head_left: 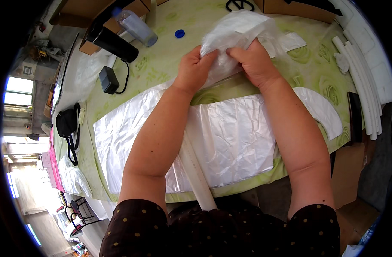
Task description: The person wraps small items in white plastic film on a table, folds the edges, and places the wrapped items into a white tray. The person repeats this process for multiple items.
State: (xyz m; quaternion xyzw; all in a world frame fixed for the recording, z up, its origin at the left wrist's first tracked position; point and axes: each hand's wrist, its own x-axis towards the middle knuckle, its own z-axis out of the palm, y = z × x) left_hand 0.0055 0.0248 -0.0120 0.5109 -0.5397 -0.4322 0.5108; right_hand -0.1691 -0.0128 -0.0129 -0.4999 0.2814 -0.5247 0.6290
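Over the far middle of the table, a bunched clear plastic bag [232, 32] is held up between my two hands. My left hand [192, 70] pinches its near left side, thumb pressed against the fingers. My right hand [255, 64] grips the near right side in the same way; its fingertips are hidden by the film. Below my forearms lies a wide, creased stack of white plastic bags [230, 137]. A white tube [197, 175] runs from my body up over that stack, between my arms.
Left of my hands are a black power adapter [108, 80] with a cord, a black cylinder [112, 43], a clear bottle [138, 28] and a blue cap [179, 33]. Black scissors handles [239, 5] lie at the far edge. White tubes [360, 81] line the right side. A black pouch [67, 122] sits far left.
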